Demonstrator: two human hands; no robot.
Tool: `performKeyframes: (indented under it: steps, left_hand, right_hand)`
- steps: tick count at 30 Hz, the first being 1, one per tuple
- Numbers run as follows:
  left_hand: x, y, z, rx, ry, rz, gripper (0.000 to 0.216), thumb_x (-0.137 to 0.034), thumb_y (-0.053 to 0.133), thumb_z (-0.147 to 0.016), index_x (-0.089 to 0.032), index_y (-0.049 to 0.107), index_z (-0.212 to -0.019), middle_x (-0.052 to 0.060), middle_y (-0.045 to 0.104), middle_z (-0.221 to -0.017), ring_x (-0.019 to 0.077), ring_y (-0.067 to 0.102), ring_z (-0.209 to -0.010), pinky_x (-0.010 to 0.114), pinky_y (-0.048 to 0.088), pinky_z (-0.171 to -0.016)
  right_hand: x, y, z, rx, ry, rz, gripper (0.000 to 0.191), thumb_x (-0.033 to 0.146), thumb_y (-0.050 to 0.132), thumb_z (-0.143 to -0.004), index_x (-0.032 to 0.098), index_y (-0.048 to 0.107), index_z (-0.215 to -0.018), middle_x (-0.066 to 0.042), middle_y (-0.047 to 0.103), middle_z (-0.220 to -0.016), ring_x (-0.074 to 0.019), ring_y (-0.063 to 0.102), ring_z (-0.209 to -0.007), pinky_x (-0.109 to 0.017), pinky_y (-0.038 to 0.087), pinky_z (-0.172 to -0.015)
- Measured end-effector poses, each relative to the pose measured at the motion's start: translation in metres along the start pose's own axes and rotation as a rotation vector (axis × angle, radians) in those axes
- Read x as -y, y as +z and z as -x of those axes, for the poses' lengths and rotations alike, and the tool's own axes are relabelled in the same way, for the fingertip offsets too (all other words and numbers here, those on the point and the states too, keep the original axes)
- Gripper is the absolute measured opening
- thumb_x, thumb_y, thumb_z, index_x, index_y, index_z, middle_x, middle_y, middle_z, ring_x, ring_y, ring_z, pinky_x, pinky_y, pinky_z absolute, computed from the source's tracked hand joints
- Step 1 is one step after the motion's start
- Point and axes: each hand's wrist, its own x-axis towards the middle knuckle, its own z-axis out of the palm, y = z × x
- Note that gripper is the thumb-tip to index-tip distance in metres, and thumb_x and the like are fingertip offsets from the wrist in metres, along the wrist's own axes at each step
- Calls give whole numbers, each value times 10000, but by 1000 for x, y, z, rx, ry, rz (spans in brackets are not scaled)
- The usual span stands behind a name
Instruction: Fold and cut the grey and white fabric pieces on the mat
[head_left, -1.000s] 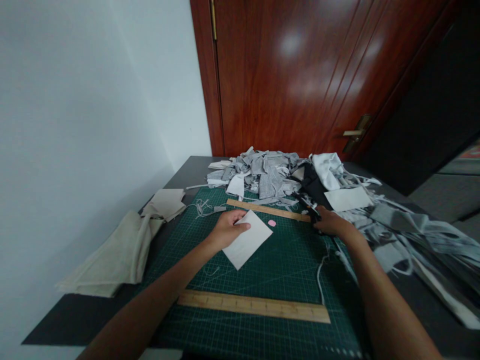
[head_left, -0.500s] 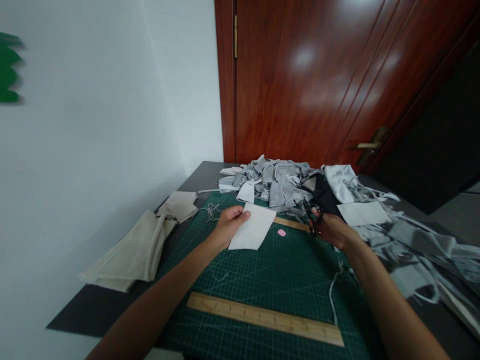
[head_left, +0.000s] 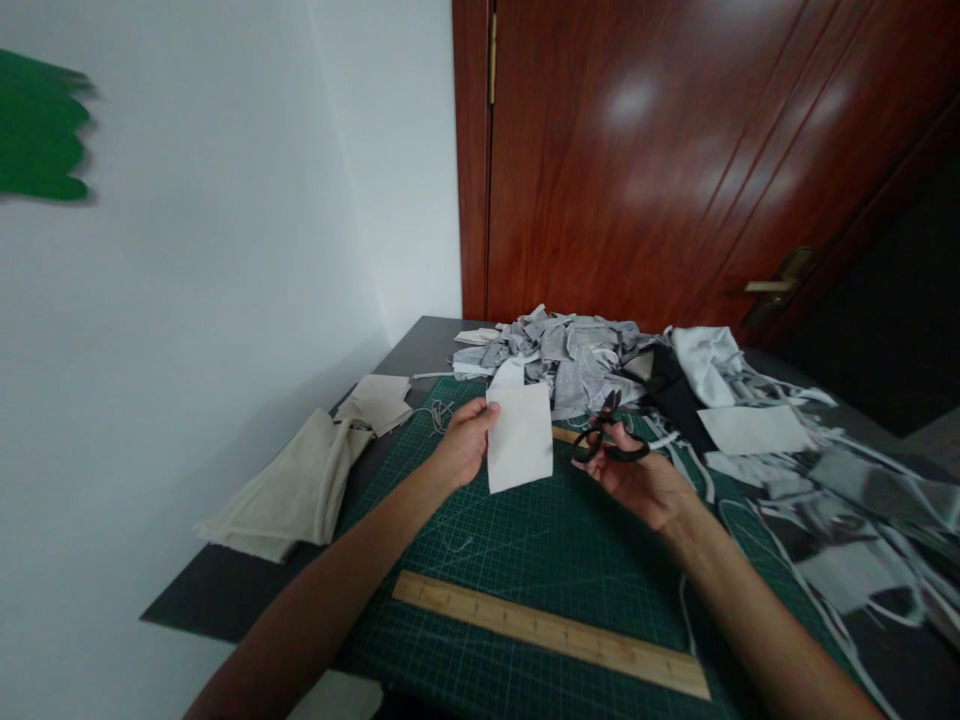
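Observation:
My left hand (head_left: 466, 440) pinches the left edge of a cream rectangular piece of fabric (head_left: 520, 440), raised over the green cutting mat (head_left: 555, 560). In my right hand (head_left: 634, 480) is a pair of black-handled scissors (head_left: 611, 432), blades pointing up and away from me. The scissors are just right of the fabric and apart from it. A wooden ruler (head_left: 551, 632) lies across the near part of the mat. Part of a second wooden strip (head_left: 568, 435) shows beyond the hands, mostly hidden.
Grey and white fabric scraps (head_left: 577, 360) are heaped at the back. More scraps and strips (head_left: 847, 500) spread along the right side. Folded beige cloth (head_left: 300, 490) and smaller cream pieces (head_left: 376, 402) lie at the left by the wall. A brown door (head_left: 637, 170) stands behind the table.
My right hand has brought the scissors leftward, closer to the fabric. The fabric in my left hand has turned more upright. The view has shifted slightly left.

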Motion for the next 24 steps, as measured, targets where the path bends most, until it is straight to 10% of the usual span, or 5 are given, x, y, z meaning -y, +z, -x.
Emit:
performKeyframes:
  steps: [7, 16, 24]
  left_hand:
    - [1, 6, 8, 32, -7, 47, 477, -439, 936, -612, -178, 647, -887, -3, 703, -833, 145, 637, -711, 268, 518, -663]
    - [3, 6, 13, 225, 15, -207, 492, -535, 873, -686, -170, 651, -931, 30, 717, -831, 169, 650, -696, 280, 509, -662]
    - [12, 7, 10, 369, 116, -556, 430, -558, 776, -773, -161, 677, -908, 63, 725, -843, 199, 662, -739, 289, 498, -672]
  right_hand:
    - [-18, 8, -2, -59, -240, 130, 604, 343, 976, -607, 317, 630, -1102, -10, 772, -1014, -234, 704, -964, -347, 568, -768]
    - [-34, 28, 6, -19, -313, 123, 745, 456, 951, -624, 295, 587, -1254, 64, 656, -772, -124, 587, -603, -254, 482, -583]
    - [-37, 27, 3, -77, -152, 162, 595, 362, 978, -562, 223, 692, -1066, 24, 691, -838, -139, 611, -669, -232, 469, -567]
